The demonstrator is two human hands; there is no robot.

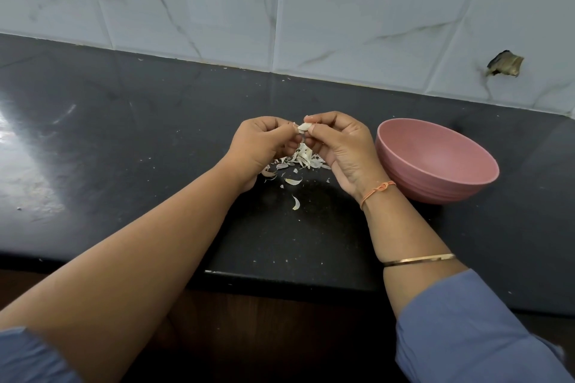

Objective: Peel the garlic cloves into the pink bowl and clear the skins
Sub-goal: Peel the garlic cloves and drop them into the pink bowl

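Observation:
A garlic clove [304, 126] with pale papery skin sits between the fingertips of both hands above the black counter. My left hand [260, 146] pinches it from the left and my right hand [339, 146] pinches it from the right. Below the hands lies a heap of garlic skins [298, 161], with a few loose flakes [295, 202] nearer me. The pink bowl [435, 162] stands on the counter just right of my right hand; its inside is hidden from this angle.
The black stone counter [124, 140] runs left and right, its front edge [280, 277] close to me. A white marbled tile wall [280, 3] rises behind, with a chipped hole [505, 64] at the right. Small skin crumbs dot the counter.

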